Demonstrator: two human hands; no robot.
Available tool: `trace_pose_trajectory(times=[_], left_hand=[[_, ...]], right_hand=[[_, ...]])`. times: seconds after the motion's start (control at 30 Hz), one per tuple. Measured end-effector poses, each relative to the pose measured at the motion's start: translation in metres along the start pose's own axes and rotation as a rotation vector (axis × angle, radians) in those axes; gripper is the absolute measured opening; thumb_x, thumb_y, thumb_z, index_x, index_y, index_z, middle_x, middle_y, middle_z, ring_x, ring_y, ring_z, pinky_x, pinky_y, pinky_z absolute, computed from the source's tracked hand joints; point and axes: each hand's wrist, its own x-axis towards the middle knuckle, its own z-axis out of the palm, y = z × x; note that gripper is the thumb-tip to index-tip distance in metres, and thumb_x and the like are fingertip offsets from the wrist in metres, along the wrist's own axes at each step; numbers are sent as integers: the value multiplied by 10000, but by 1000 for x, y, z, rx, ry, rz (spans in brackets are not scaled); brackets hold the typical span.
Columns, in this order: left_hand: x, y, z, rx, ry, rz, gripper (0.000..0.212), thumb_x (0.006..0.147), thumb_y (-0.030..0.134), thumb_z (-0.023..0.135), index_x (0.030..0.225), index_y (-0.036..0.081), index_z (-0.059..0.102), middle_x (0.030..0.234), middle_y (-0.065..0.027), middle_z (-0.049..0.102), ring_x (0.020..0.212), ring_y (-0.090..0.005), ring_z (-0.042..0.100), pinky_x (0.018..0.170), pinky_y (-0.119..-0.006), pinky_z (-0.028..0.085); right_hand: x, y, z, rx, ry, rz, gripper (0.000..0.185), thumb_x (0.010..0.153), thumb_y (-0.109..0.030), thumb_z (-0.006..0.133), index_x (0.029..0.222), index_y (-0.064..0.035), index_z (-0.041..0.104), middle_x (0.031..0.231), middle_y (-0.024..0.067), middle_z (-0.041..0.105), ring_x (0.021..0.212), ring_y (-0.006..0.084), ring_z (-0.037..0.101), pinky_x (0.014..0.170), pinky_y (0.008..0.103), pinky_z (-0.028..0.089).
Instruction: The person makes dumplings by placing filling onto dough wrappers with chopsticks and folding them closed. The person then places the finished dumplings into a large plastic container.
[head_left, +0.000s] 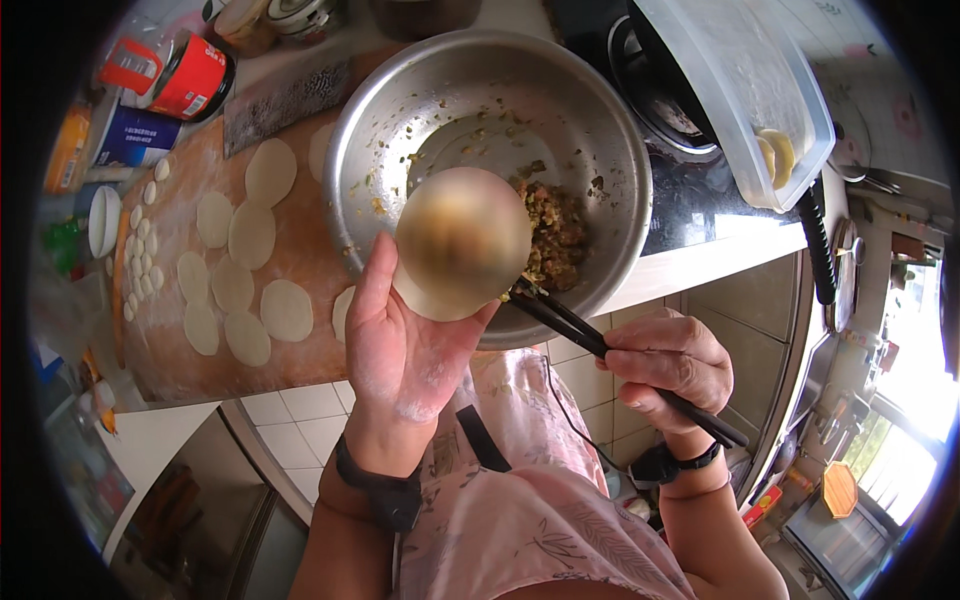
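Observation:
On the palm and fingers of my left hand (401, 352) lies a round dough wrapper (424, 296), held over a steel mixing bowl (604, 131). A blurred patch covers most of the wrapper, so what lies on it cannot be made out. My right hand (671, 364) grips a pair of black chopsticks (559, 319). Their tips reach over the bowl's near side, beside the wrapper's right edge, with bits of filling at them. Chopped meat and vegetable filling (559, 240) is heaped in the right part of the bowl, and scraps cling to its wall.
Left of the bowl, a floured wooden board (161, 360) carries several flat dough rounds (286, 310), small dough pieces (139, 259) and a cleaver blade (285, 101). A plastic container (802, 97) with dumplings (780, 157) stands at the right, over a black pan (667, 75). A red-labelled jar (196, 79) lies at upper left.

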Motion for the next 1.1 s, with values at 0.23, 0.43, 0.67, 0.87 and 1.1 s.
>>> trace_pose_trajectory(times=[0.23,0.43,0.67,0.87,1.1], left_hand=[[0,2,-6,-7,-21,11,519,973,274,307,1393,-12,206,1461,-184,207,1369,-283,174,1107,-422,220],[-4,-4,-9,44,-38,-32,534,972,295,305,1401,-3,194,1463,-182,204,1373,-273,167,1093,-426,253],[-6,-8,-9,85,-42,-14,557,963,306,346,1394,-18,206,1451,-197,228,1371,-283,172,1087,-419,258],[-4,-9,-13,134,2,-14,550,958,299,369,1379,-30,236,1434,-209,260,1364,-297,190,1093,-425,248],[-1,-9,-18,157,3,-81,557,958,315,375,1375,-30,240,1431,-214,258,1359,-301,200,1081,-428,280]], right_hand=[[-7,-11,-15,147,149,131,280,835,-246,640,818,31,682,854,141,626,761,219,616,651,302,507],[-7,-11,-4,161,186,133,312,853,-280,617,852,26,682,880,164,640,757,236,629,670,312,516],[-11,-5,-1,92,84,78,307,874,-271,591,920,27,649,873,185,622,721,244,655,604,298,542],[-22,-7,-2,312,236,284,377,919,-304,510,904,55,622,863,227,631,709,286,670,580,322,563],[-35,-4,-1,469,518,224,362,949,-325,439,950,18,551,794,197,599,581,237,640,448,249,500]])
